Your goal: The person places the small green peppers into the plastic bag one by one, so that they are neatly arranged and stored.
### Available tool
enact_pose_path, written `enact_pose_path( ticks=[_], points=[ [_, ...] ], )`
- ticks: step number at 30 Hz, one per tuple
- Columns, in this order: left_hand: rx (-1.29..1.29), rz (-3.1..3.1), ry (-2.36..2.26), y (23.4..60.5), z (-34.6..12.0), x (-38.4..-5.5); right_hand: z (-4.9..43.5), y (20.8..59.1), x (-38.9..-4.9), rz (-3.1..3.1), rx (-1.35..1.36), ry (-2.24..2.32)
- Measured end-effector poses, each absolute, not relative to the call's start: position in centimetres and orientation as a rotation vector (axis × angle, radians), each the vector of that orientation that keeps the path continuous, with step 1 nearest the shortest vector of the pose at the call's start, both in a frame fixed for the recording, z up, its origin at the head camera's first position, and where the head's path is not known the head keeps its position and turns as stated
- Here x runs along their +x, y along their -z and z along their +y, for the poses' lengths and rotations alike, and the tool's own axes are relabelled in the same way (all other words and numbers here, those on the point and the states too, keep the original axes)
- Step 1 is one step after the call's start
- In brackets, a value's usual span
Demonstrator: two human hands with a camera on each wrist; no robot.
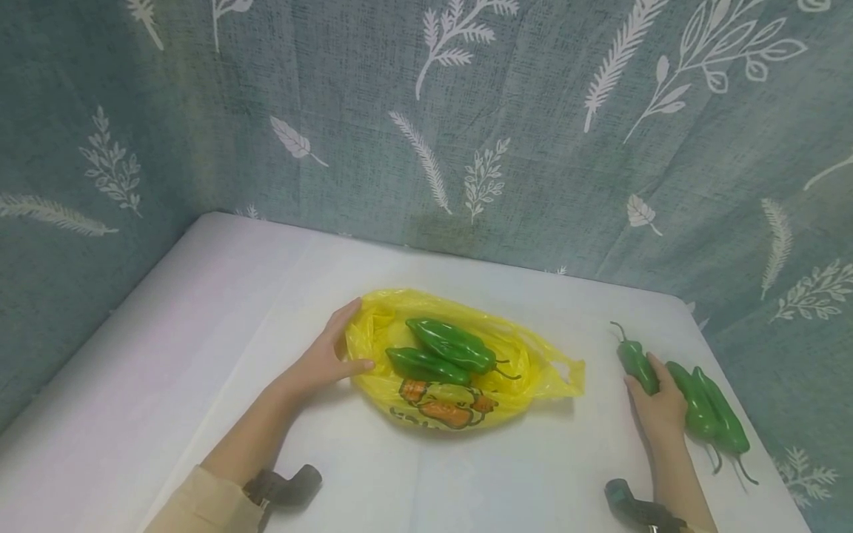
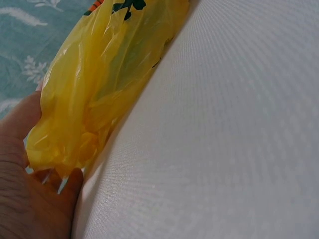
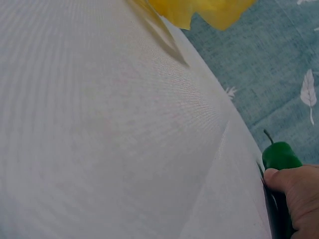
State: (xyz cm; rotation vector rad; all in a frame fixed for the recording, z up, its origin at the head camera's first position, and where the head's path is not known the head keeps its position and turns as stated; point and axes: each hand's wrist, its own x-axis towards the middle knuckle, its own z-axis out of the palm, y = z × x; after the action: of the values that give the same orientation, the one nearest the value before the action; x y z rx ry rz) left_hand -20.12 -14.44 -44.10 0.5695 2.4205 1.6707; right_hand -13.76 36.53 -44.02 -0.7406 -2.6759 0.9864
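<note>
A yellow plastic bag [image 1: 460,407] with a printed cartoon lies on its side on the white table, its opening facing up. At least two glossy green peppers [image 1: 446,344] lie in it. My left hand [image 1: 324,359] holds the bag's left end, thumb on the front side and fingers at the back. In the left wrist view, thin yellow film [image 2: 75,109] bunches between thumb and fingers. Far to the right, my right hand [image 1: 660,407] grips a green pepper [image 1: 633,359], its stem pointing away. The right wrist view shows the thumb pressed on that pepper [image 3: 280,155].
Two more green peppers [image 1: 723,411] lie side by side just right of my right hand, stems toward me. The bag's handle end [image 1: 566,377] stretches to the right. A teal curtain [image 1: 373,185] with white leaf prints hangs behind the white table [image 1: 466,474].
</note>
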Motion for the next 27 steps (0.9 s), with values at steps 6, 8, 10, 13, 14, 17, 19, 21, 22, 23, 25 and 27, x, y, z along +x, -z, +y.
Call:
enact_pose_path(
  ticks=[6,8,10,13,14,17,19,21,22,23,25,27],
  points=[
    [0.569,2.424,-1.663,44.0,-14.5,-20.1,36.6,44.0,-13.7,-2.677,-0.736,-0.994],
    [0.572,2.427,-1.658,44.0,-14.5,-20.1,36.5,44.0,-13.6,-2.666,-0.744,-1.006],
    [0.573,2.427,-1.658,44.0,-14.5,-20.1,36.4,44.0,-13.6,-2.649,-0.755,-1.017],
    [0.577,2.424,-1.663,44.0,-14.6,-20.1,36.3,43.8,-13.6,-2.613,-0.776,-1.046],
    [0.579,2.423,-1.665,44.0,-14.6,-20.2,36.2,43.7,-13.6,-2.601,-0.783,-1.056],
    [0.581,2.421,-1.67,44.0,-14.6,-20.2,36.2,43.5,-13.6,-2.577,-0.798,-1.079],
    [0.588,2.423,-1.668,44.1,-14.6,-20.3,36.2,43.3,-13.6,-2.565,-0.804,-1.09],
    [0.594,2.425,-1.667,44.2,-14.6,-20.3,36.2,43.2,-13.6,-2.559,-0.811,-1.096],
    [0.6,2.429,-1.665,44.2,-14.6,-20.3,36.3,43.2,-13.6,-2.558,-0.814,-1.098],
    [0.604,2.427,-1.667,44.3,-14.5,-20.4,36.3,43.2,-13.6,-2.56,-0.815,-1.1],
    [0.608,2.425,-1.667,44.3,-14.5,-20.4,36.4,43.1,-13.5,-2.569,-0.806,-1.094],
    [0.603,2.425,-1.665,44.4,-14.5,-20.4,36.5,43.0,-13.5,-2.577,-0.794,-1.096]
  ],
)
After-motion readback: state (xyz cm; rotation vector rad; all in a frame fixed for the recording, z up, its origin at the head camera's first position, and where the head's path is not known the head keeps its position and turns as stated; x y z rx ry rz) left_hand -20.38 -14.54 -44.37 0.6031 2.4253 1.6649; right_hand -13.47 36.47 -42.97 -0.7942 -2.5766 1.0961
